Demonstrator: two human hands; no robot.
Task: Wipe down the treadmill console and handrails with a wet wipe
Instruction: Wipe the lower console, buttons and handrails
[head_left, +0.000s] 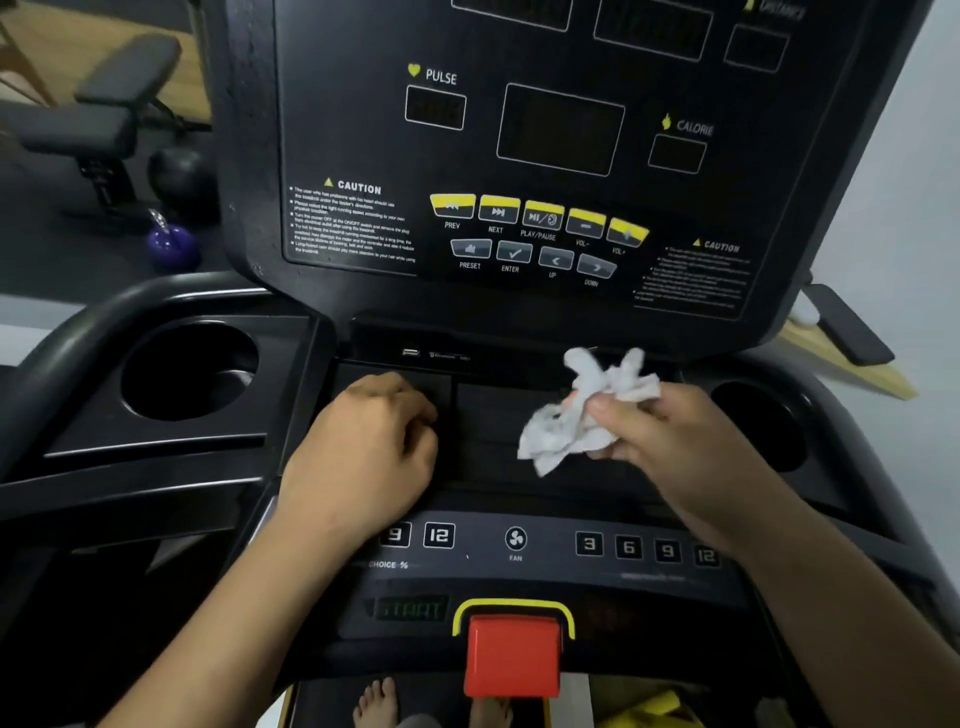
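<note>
The black treadmill console fills the view, with dark displays and a row of yellow buttons. My right hand pinches a crumpled white wet wipe just above the flat tray at the console's centre. My left hand rests knuckles-up on the left part of that tray, fingers curled under and holding nothing that I can see. A curved black handrail runs along the left side.
A round cup holder lies left of the tray and another to the right. The red stop key sits at the near edge below the number buttons. A weight bench and a purple kettlebell stand on the floor at left.
</note>
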